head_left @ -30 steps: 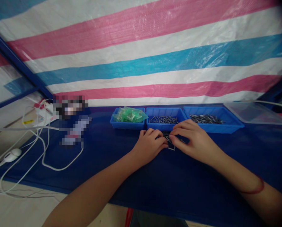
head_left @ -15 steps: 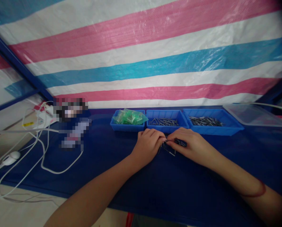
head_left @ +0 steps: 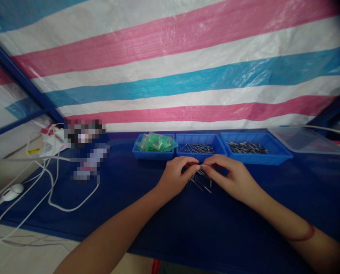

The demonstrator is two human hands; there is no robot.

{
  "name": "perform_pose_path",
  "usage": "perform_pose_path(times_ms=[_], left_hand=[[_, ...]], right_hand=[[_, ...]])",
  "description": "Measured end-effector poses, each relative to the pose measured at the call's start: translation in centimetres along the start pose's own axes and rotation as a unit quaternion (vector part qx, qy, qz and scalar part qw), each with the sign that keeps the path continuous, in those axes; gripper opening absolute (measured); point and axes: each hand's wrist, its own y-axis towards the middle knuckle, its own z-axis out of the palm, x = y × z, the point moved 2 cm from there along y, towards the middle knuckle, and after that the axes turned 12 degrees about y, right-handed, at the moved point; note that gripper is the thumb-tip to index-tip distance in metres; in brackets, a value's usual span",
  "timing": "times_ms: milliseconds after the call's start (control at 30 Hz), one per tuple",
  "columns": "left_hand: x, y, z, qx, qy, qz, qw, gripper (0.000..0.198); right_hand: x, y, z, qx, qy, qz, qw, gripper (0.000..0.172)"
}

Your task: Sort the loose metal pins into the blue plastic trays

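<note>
My left hand [head_left: 179, 174] and my right hand [head_left: 227, 173] meet fingertip to fingertip just in front of the middle bin. Both are closed in a pinch on a small, thin metal pin, mostly hidden by the fingers. Beneath them lies a loose pile of thin metal pins [head_left: 205, 187] on the dark blue table, partly covered by my hands. Behind my hands, the middle blue bin [head_left: 197, 156] contains slim silver pins [head_left: 198, 148]. The right blue bin [head_left: 269, 159] holds darker, similar metal pieces [head_left: 247, 147].
At the left end of the row, a blue bin [head_left: 154, 155] holds green-tinted plastic bags [head_left: 158, 143]. A clear plastic lid [head_left: 307, 141] lies at the back right. White cables [head_left: 51, 190] and a power strip [head_left: 54, 140] occupy the left side. A striped sheet [head_left: 170, 87] hangs behind the table [head_left: 229, 228].
My fingers have shifted slightly, with the left thumb and forefinger now more arched. More of the pile shows below them. Both hands remain together at the same place.
</note>
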Motion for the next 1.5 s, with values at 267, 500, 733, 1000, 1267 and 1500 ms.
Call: perform_pose_path(times_ms=[267, 500, 733, 1000, 1267, 1500], left_hand=[[0.2, 0.1, 0.2, -0.019, -0.057, -0.017, 0.998, 0.016], [0.3, 0.2, 0.7, -0.054, -0.139, -0.076, 0.986, 0.021], [0.3, 0.3, 0.8, -0.032, -0.160, -0.074, 0.984, 0.017], [0.2, 0.4, 0.3, -0.019, -0.113, -0.067, 0.991, 0.017], [-0.2, 0.4, 0.0, -0.015, -0.031, 0.003, 0.999, 0.014], [-0.4, 0.1, -0.2, 0.030, 0.117, 0.053, 0.991, 0.032]], right_hand=[[0.1, 0.2, -0.2, 0.019, -0.039, -0.015, 0.999, 0.013], [-0.2, 0.0, 0.4, 0.041, -0.020, 0.020, 0.999, 0.014], [-0.2, 0.1, 0.4, 0.051, -0.009, -0.010, 0.999, 0.015], [-0.5, 0.3, -0.3, -0.007, 0.010, -0.022, 1.000, 0.007], [0.6, 0.5, -1.0, -0.013, -0.007, -0.057, 0.998, 0.006], [-0.7, 1.1, -4.8, -0.130, -0.101, -0.026, 0.986, 0.012]])
